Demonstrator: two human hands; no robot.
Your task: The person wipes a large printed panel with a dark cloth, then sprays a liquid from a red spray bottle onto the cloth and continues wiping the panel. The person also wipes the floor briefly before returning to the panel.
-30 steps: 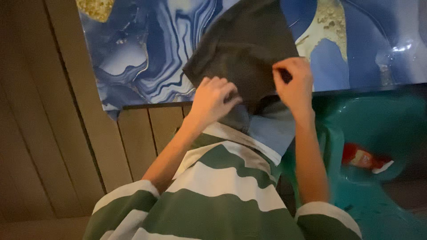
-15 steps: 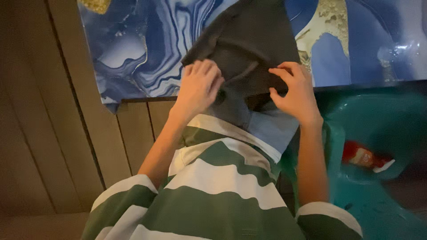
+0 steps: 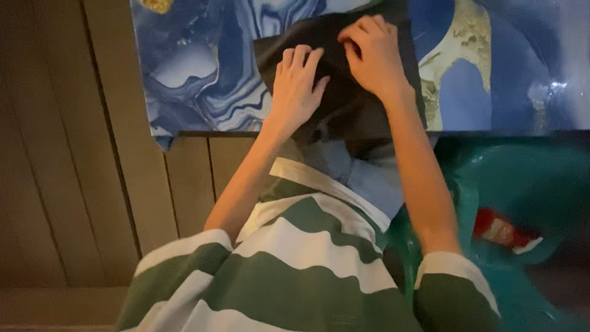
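Observation:
A dark grey cloth (image 3: 344, 104) lies folded on a table with a blue marbled top (image 3: 203, 80), hanging a little over the near edge. My left hand (image 3: 296, 83) presses flat on the cloth's left part, fingers spread. My right hand (image 3: 372, 52) rests further up on the cloth with its fingers curled, pinching a fold. I wear a green and white striped shirt (image 3: 307, 264), which fills the bottom of the view.
A teal plastic chair (image 3: 528, 197) stands at the right below the table edge, with a small red packet (image 3: 501, 229) on it. Wooden floor planks (image 3: 74, 154) run along the left.
Both hands have moved up and away from me, from the table's near edge onto the tabletop, taking the cloth with them. The cloth now lies flatter on the table.

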